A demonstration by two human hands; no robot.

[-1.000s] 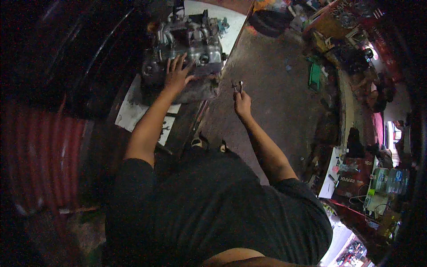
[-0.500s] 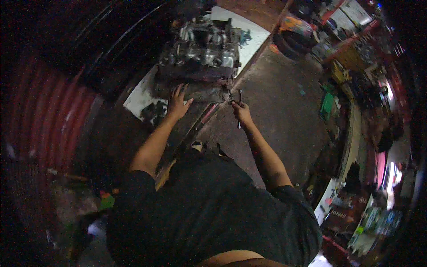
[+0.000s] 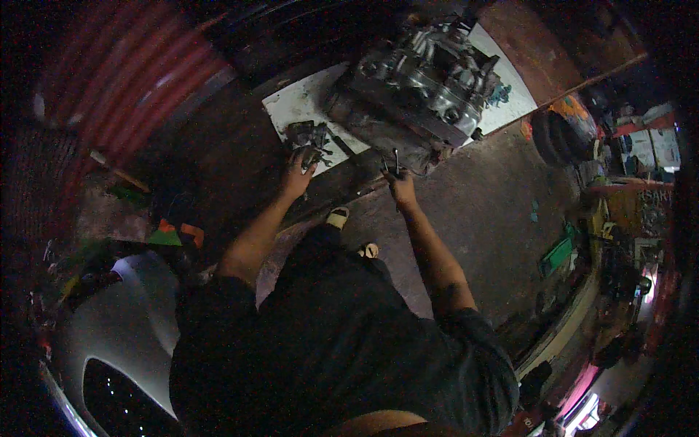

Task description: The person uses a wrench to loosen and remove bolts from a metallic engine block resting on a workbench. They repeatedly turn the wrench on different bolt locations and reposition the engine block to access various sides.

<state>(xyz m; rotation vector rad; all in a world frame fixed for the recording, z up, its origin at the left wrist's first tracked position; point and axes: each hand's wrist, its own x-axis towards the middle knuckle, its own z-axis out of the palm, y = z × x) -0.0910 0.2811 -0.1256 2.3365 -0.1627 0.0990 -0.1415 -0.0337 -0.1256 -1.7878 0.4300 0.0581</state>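
In my right hand (image 3: 402, 192) is a combination wrench (image 3: 396, 159), held upright between closed fingers. A second thin dark piece shows beside it, too dim to name. My left hand (image 3: 294, 179) is at a cluster of dark metal parts (image 3: 307, 134) on the near left part of a white board (image 3: 280, 109). Its fingers curl down among the parts, and what they hold is hidden in shadow. Small wrench-like ends lie beside those fingers. Beyond both hands, a metal engine block (image 3: 429, 84) rests on the board, its dark lower casing (image 3: 364, 116) toward me.
The board lies on a low brown work surface (image 3: 528, 47) whose edge runs diagonally ahead. My sandalled feet (image 3: 337, 218) stand on the dark floor (image 3: 480, 226). A tyre (image 3: 564, 135) and a green object (image 3: 558, 253) are at the right; a grey car-like panel (image 3: 131, 313) is at lower left.
My view has turned, so the engine now appears further right. My left hand has left the engine's lower casing and gone to the dark parts. The wrench stays in my right hand.
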